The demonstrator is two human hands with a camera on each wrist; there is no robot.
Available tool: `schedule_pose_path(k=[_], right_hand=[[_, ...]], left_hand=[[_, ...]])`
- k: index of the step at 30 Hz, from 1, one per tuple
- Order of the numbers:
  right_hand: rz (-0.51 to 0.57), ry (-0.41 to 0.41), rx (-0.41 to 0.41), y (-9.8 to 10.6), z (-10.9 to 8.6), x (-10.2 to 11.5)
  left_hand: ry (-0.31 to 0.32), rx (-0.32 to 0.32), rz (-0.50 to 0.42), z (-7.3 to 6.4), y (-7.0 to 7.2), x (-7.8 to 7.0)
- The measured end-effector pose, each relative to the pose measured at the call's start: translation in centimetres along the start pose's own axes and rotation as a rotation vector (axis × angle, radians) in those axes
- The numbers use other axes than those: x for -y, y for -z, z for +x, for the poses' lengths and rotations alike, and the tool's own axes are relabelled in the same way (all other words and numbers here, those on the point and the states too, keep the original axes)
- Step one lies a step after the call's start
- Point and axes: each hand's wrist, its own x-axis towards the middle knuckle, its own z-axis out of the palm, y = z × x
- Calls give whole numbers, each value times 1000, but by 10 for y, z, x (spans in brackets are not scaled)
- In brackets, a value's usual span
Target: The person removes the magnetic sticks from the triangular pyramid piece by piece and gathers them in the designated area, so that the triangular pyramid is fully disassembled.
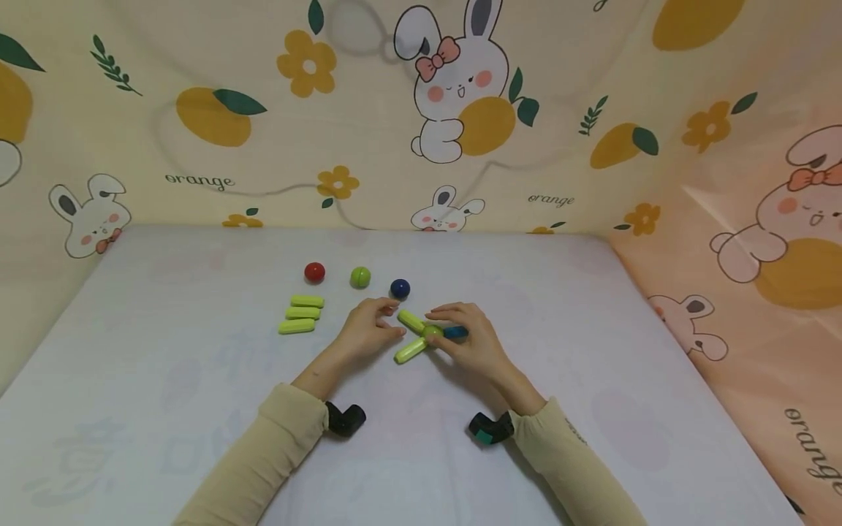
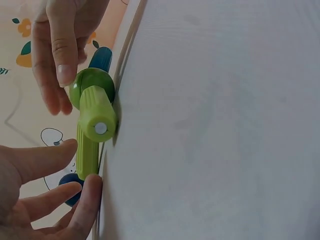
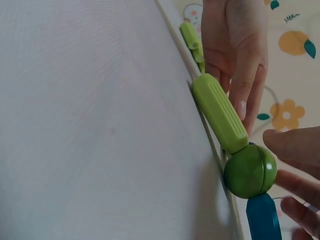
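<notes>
Left hand [image 1: 365,329] spread loosely, thumb apart from fingers, either side of the outer end of a green stick [image 1: 411,321]; any touch there hard to tell. Right hand [image 1: 482,345] likewise loose, thumb and fingers parted around a green ball [image 1: 432,333], without a clear pinch; contact with the ball impossible to tell. Between the two hands, flat on the table [image 1: 408,467], a joined piece: the green ball as hub, the first green stick pointing away to the left, a second green stick [image 1: 411,351] slanting nearer to the left, a blue stick [image 1: 455,332] out to the right, partly under the right hand. In the left wrist view, a pale round tip [image 2: 101,128] on the nearer green stick. Just beyond the left fingertips, a dark blue ball [image 1: 400,288]; farther left, a lighter green ball [image 1: 360,277], then a red ball [image 1: 314,272]. Left of the left hand, three more green sticks [image 1: 302,313] side by side. Below the wrists, beige sleeves [image 1: 289,427] and black wrist cameras [image 1: 346,420]. Behind the table, a cream curtain [image 1: 381,139] with rabbits, oranges and flowers.
</notes>
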Motion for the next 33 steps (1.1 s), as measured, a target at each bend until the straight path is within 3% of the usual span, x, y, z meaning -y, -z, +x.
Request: schedule_pose_path(k=[13, 21, 33], right_hand=[[-43, -158, 60, 2, -1, 7], [59, -133, 99, 0, -1, 2], [86, -122, 97, -2, -1, -1]], left_hand=[[-9, -1, -7, -1, 2, 0], [-9, 5, -20, -2, 2, 1], [-7, 28, -28, -2, 2, 3]])
